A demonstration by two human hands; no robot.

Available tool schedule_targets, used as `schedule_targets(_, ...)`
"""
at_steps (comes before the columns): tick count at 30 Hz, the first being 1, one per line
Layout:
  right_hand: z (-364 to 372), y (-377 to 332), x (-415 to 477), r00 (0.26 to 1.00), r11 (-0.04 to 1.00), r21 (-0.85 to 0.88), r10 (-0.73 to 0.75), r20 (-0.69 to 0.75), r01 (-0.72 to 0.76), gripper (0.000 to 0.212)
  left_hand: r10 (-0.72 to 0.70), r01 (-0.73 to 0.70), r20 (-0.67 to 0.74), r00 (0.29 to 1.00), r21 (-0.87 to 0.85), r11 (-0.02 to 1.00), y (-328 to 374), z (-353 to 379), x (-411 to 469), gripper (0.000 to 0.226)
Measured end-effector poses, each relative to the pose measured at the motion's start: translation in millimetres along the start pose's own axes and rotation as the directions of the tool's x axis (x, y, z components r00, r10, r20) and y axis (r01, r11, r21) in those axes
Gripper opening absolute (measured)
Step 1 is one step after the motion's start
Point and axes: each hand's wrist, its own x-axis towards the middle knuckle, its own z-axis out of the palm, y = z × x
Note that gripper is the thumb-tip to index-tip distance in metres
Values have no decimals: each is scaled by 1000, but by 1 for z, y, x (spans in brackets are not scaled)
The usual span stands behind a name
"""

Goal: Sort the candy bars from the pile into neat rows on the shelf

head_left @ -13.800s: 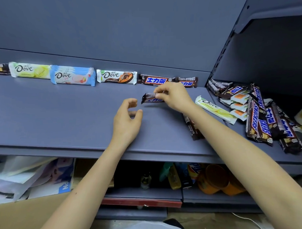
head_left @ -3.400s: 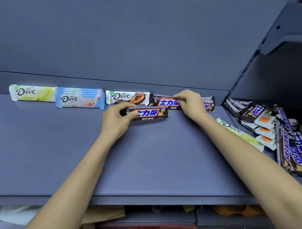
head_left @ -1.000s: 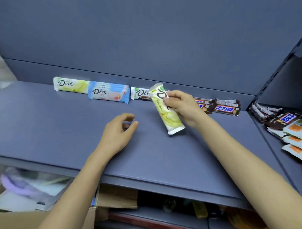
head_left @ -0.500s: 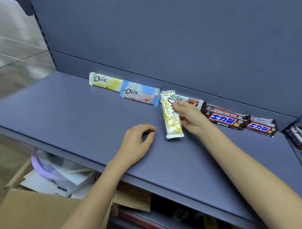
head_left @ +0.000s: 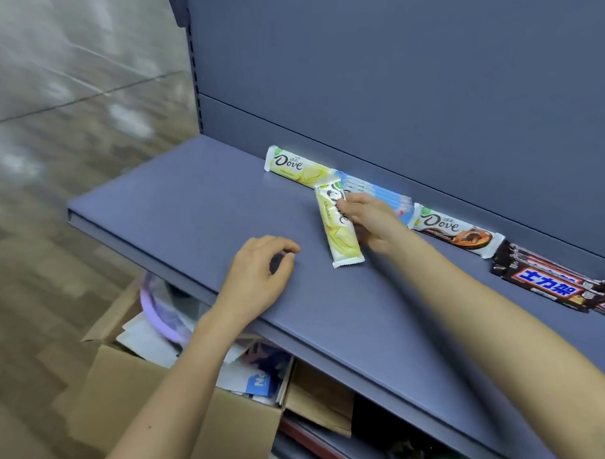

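My right hand (head_left: 371, 219) grips a yellow-green Dove bar (head_left: 340, 235) by its upper part; the bar points toward me, over the grey shelf (head_left: 178, 204). Along the back wall lies a row: a yellow-green Dove bar (head_left: 298, 167), a stack of blue Dove bars (head_left: 381, 192) partly hidden by my right hand, a brown-and-orange Dove bar (head_left: 455, 231), then dark Snickers bars (head_left: 546, 282). My left hand (head_left: 260, 276) rests on the shelf near its front edge, fingers loosely curled, holding nothing. The pile is out of view.
Under the shelf stands an open cardboard box (head_left: 158, 396) with papers and a purple bag. A lower shelf (head_left: 321, 446) shows below. The shelf's left end (head_left: 70, 212) borders a tiled floor (head_left: 57, 135).
My right hand has carried the yellow-green Dove bar leftward along the row, from the brown Dove bar to the blue stack. My view has swung left, and the pile has left the frame.
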Motion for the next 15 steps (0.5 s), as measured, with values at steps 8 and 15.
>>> schedule_targets(8, 85, -11, 44, 991, 902, -413, -134, 7, 124, 9, -30, 25, 29, 999, 175, 984, -73, -57, 39, 25)
schedule_targets(15, 102, -48, 74, 894, 500, -797, -435, 108, 340, 13, -105, 75, 78, 991, 314, 946, -92, -57, 56, 27)
